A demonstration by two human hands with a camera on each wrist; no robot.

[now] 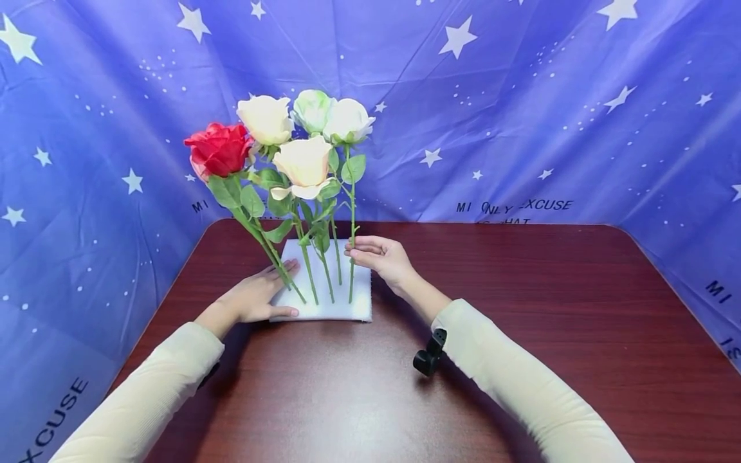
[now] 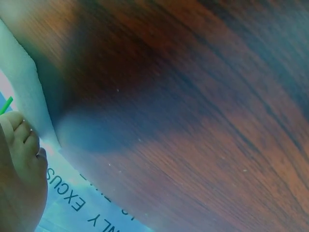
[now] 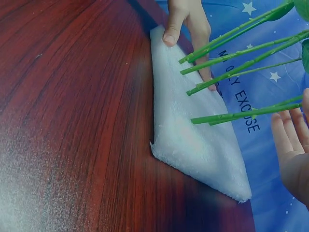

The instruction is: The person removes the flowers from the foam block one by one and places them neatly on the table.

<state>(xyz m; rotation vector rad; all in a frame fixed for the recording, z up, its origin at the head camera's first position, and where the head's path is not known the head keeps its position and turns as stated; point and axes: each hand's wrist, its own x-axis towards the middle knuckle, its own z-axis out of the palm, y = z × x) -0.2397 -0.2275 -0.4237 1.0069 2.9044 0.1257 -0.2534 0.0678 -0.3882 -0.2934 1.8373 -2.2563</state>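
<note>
A white foam block (image 1: 361,292) lies on the table with several rose stems standing in it. My left hand (image 1: 255,299) rests on its left side, thumb spread from the fingers. At the right, my right hand (image 1: 392,262) pinches the green stem (image 3: 231,116) of a white rose (image 1: 348,120) between thumb and fingers; its lower end meets the foam. A red rose (image 1: 219,149) leans left, with pink petals (image 1: 199,170) partly hidden behind it. Between stand a cream rose (image 1: 265,120), a peach rose (image 1: 302,164) and a pale green rose (image 1: 312,110). The left wrist view barely catches the left hand (image 2: 24,169).
The dark red wooden table (image 1: 521,321) extends to both sides and in front of the foam. A blue star-printed cloth (image 1: 417,128) hangs behind and along the sides. A black strap (image 1: 429,354) sits at the right sleeve's cuff.
</note>
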